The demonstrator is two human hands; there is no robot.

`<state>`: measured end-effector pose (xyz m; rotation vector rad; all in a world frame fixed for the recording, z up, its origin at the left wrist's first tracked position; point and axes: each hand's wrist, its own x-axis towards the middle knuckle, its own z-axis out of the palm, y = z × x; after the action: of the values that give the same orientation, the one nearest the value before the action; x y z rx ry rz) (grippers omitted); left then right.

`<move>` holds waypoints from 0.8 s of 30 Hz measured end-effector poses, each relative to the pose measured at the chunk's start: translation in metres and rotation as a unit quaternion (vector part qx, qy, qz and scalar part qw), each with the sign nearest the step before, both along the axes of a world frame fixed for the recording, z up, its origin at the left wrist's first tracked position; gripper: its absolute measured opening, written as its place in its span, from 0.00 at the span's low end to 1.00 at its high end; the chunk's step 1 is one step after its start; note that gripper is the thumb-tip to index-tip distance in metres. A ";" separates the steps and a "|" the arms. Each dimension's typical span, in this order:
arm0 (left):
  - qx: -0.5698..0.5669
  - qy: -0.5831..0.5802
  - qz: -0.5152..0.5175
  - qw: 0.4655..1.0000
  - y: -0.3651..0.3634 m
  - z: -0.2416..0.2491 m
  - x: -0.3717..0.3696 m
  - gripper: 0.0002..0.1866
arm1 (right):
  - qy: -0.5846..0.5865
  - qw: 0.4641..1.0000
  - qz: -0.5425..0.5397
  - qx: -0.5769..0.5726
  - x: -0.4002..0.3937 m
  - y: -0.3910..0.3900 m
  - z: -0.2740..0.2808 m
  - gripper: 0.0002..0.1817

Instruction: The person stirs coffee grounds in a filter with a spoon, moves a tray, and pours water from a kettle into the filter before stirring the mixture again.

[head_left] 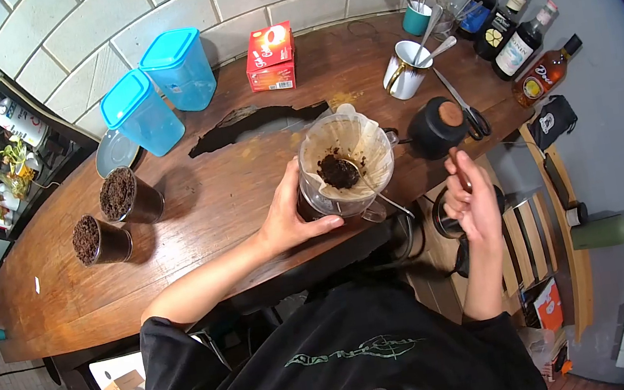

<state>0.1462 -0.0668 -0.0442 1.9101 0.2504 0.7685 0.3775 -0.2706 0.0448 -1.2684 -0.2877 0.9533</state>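
Observation:
My left hand is wrapped around the lower left side of a glass server. A clear dripper sits on the server, lined with a pale paper filter with dark coffee grounds at its bottom. A thin metal handle reaches from the filter toward the lower right. My right hand is raised past the table's front edge with curled fingers; what they hold, if anything, I cannot make out. Just above it stands a black round jar with a wooden top.
Two glasses of dark grounds stand at left. Behind are blue containers, a red box and a long opening in the wood. Scissors, a white mug with spoons and bottles are at right.

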 end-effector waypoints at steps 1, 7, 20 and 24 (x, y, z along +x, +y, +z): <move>0.000 0.000 0.001 1.000 0.000 0.001 0.000 0.60 | -0.009 1.000 -0.002 0.004 0.000 -0.003 0.009 0.17; 0.019 0.000 0.004 1.000 0.001 0.000 0.001 0.60 | -0.066 0.997 -0.016 0.025 0.003 -0.014 0.050 0.19; -0.025 -0.034 -0.010 0.999 -0.001 0.008 0.003 0.62 | -0.139 0.989 0.053 0.024 -0.011 0.007 0.085 0.19; -0.013 -0.026 -0.008 1.000 -0.001 0.007 0.003 0.62 | -0.155 0.985 0.063 0.033 -0.015 0.013 0.087 0.18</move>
<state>0.1488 -0.0678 -0.0372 1.8637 0.2113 0.7997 0.3623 -0.2572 0.1314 -1.3494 -0.6439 0.8440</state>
